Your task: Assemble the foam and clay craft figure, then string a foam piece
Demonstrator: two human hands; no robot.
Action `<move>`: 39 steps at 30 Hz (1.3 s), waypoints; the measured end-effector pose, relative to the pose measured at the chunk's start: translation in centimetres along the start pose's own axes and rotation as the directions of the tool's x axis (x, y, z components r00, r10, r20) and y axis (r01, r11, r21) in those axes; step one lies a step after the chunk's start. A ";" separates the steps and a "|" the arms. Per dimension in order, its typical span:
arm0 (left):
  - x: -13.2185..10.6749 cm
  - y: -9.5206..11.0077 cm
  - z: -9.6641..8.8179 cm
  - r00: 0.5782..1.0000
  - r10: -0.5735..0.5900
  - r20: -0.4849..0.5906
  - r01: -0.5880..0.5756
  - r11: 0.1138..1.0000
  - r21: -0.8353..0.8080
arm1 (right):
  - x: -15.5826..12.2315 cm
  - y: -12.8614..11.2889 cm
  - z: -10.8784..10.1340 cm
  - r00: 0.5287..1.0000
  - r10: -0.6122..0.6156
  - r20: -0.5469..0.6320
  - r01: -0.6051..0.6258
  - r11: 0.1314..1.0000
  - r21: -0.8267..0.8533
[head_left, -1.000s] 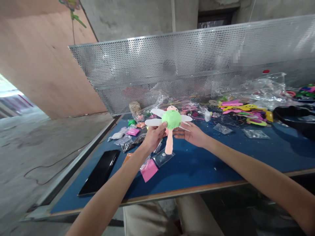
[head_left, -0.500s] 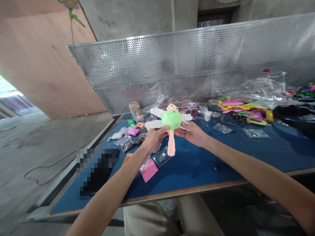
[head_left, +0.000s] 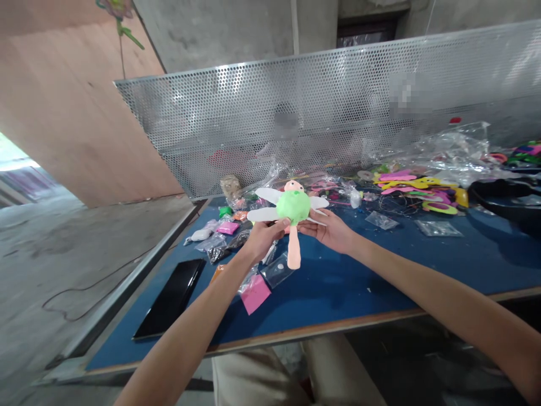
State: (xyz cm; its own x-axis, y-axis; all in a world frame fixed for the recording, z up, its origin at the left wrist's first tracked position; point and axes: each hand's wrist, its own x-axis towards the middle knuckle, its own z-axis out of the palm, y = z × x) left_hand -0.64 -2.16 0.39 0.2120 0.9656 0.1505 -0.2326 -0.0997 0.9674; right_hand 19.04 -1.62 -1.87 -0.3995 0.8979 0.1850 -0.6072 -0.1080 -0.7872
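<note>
A clay dragonfly figure [head_left: 293,206] is held up over the table, with a round green body, a pale pink head with two eyes, white wings and a long pale pink tail pointing down towards me. My left hand [head_left: 268,239] grips its lower left side, thumb pressed on the base of the green body and fingers mostly hidden behind. On the other side, my right hand [head_left: 332,231] holds it by the lower right wings, its fingertips reaching under the body near the tail.
On the blue table [head_left: 321,299] lie a black tablet-like slab [head_left: 171,299], a pink packet [head_left: 256,294] and several small bags of coloured clay. A pile of coloured foam pieces [head_left: 418,183] and a black bowl [head_left: 507,200] are at right. A perforated metal screen [head_left: 253,113] stands behind.
The view has shifted very slightly. Both hands keep their hold on the dragonfly, which stays almost in place.
</note>
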 end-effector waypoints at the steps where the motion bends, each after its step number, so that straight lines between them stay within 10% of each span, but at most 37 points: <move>1: 0.0 0.0 -0.1 1.000 -0.007 0.006 0.007 1.000 0.008 | 0.0 0.0 0.0 1.000 -0.002 -0.001 0.002 1.000 0.003; 26: 0.7 -0.9 -1.6 0.968 0.018 0.251 -0.012 1.000 -0.024 | -0.2 0.1 0.0 1.000 -0.007 0.012 0.007 0.999 -0.031; 39: 0.8 -1.7 -1.0 0.997 0.073 0.020 -0.074 0.996 0.042 | -0.2 0.3 -0.1 0.999 -0.031 -0.007 0.031 0.999 -0.040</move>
State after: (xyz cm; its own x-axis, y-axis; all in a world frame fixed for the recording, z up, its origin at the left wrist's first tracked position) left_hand -1.01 -1.02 -1.28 0.2133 0.9507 0.2251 -0.2080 -0.1809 0.9613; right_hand 19.00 -1.77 -2.17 -0.3754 0.9039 0.2052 -0.5913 -0.0630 -0.8040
